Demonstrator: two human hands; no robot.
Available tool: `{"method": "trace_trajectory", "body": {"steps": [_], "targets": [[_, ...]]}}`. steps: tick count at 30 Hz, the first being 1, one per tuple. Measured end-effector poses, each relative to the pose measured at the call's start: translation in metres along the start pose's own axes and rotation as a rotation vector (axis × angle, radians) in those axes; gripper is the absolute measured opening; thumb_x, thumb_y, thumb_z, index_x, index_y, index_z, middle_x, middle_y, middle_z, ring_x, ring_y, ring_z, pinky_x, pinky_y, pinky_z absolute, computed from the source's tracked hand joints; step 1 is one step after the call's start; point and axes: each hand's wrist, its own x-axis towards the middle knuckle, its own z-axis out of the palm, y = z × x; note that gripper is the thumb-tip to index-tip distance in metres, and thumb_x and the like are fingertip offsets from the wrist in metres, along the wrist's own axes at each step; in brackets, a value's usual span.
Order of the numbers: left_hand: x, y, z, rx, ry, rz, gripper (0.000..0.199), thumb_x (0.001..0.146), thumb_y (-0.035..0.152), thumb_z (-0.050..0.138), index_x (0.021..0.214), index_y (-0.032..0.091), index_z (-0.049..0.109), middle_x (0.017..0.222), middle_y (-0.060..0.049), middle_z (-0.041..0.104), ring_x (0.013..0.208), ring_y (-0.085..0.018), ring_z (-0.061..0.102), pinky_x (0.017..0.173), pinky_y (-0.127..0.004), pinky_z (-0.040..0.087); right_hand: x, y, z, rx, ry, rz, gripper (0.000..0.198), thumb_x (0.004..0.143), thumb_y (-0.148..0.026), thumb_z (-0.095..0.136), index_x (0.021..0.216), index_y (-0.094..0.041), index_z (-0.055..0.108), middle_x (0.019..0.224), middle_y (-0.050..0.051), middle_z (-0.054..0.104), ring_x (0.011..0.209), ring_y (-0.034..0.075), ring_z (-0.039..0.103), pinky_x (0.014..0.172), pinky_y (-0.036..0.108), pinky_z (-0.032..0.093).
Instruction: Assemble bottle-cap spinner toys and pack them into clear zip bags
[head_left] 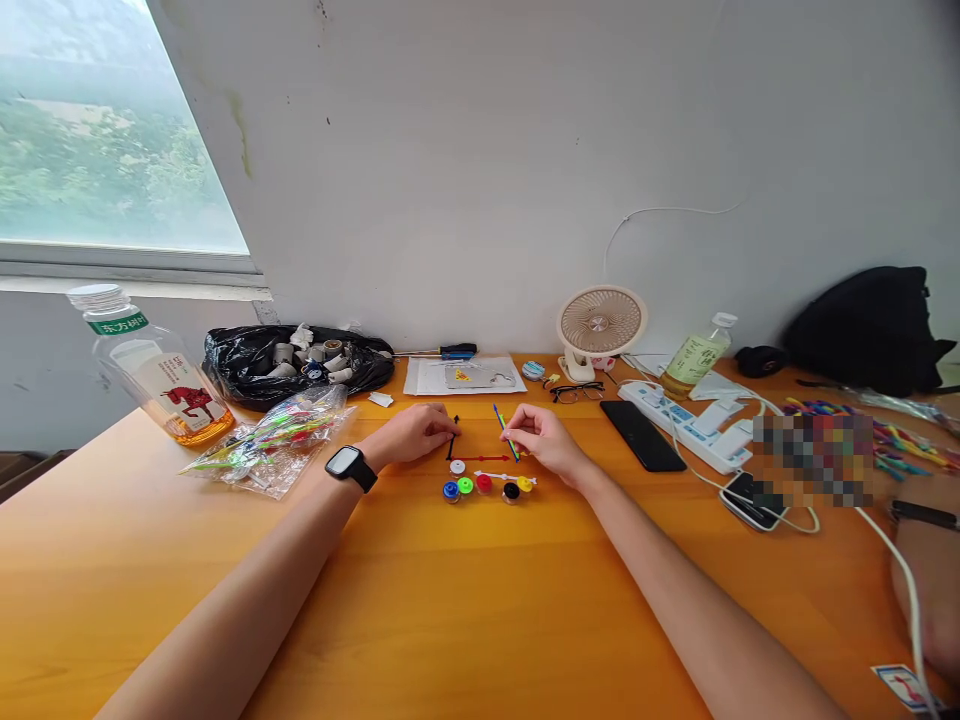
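On the table, my left hand [414,434] pinches a thin black plastic stick [451,446] with pointed ends. Opposite it, my right hand [551,445] grips a slim blue stick [498,415], slanted, with a strip of yellow or green along it. Between the two hands a red stick [480,458] lies crosswise, and a white arrow-ended stick [495,475] is just nearer to me. Small round knobs sit in front: white [457,467], blue [451,491], green [465,485], red [484,484], black [511,492] and yellow [524,484].
Left are a bottle [169,385], a plastic bag of sticks [281,450] and a black bag [225,365]. Behind lie a screwdriver [457,351] and glasses [576,391]; a fan [601,322] stands there. Right are a phone [641,436], a power strip [686,425] and another person's arm [930,580].
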Motion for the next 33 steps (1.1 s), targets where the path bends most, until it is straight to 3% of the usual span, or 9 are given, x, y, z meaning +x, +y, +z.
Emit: {"method": "trace_trajectory", "body": {"steps": [8,12,15,19,23,33], "targets": [[-0.008,-0.016,-0.026,0.026,0.026,-0.05,0.024,0.09,0.036,0.065,0.095,0.022,0.083,0.097,-0.008,0.074,0.081,-0.019,0.064,0.074,-0.028,0.047,0.005,0.012,0.002,-0.037,0.109,-0.032,0.031,0.074,-0.035,0.071,0.1,-0.021,0.062,0.078,-0.002,0.061,0.065,0.015,0.057,0.056,0.025,0.044],[-0.011,-0.017,-0.034,0.019,0.02,-0.153,0.022,0.084,0.04,0.07,0.082,0.02,0.08,0.085,-0.006,0.075,0.072,-0.019,0.062,0.066,-0.028,0.044,0.007,0.016,-0.001,-0.21,0.133,-0.085,0.022,0.08,-0.03,0.06,0.099,-0.019,0.062,0.082,0.001,0.062,0.073,0.017,0.059,0.066,0.027,0.047],[-0.008,-0.013,-0.027,-0.013,0.012,-0.162,0.023,0.084,0.041,0.07,0.081,0.02,0.079,0.077,-0.005,0.076,0.068,-0.018,0.063,0.062,-0.027,0.044,0.005,0.015,0.0,-0.291,0.104,-0.121,0.011,0.085,-0.025,0.053,0.092,-0.02,0.061,0.082,0.001,0.061,0.074,0.017,0.056,0.069,0.028,0.043],[-0.003,-0.004,-0.009,-0.046,0.035,-0.155,0.028,0.089,0.043,0.066,0.092,0.019,0.08,0.08,-0.005,0.076,0.068,-0.017,0.064,0.063,-0.026,0.046,-0.005,0.007,0.004,-0.577,-0.031,-0.216,0.017,0.097,-0.022,0.043,0.092,-0.021,0.059,0.081,0.0,0.062,0.074,0.017,0.055,0.07,0.028,0.038],[-0.002,0.002,0.006,-0.084,0.09,-0.153,0.035,0.092,0.05,0.065,0.094,0.018,0.08,0.077,-0.005,0.074,0.065,-0.016,0.06,0.058,-0.025,0.043,-0.012,0.002,0.008,-0.772,-0.14,-0.273,0.006,0.092,-0.026,0.064,0.091,-0.02,0.066,0.087,0.001,0.065,0.078,0.017,0.056,0.071,0.027,0.036],[-0.001,-0.006,0.012,-0.281,0.055,-0.152,0.047,0.087,0.06,0.07,0.102,0.017,0.082,0.078,-0.005,0.075,0.067,-0.015,0.059,0.059,-0.024,0.043,-0.01,0.002,0.013,-0.763,-0.177,-0.255,0.008,0.092,-0.017,0.065,0.087,-0.019,0.071,0.076,-0.001,0.06,0.068,0.013,0.052,0.063,0.025,0.032]]}}
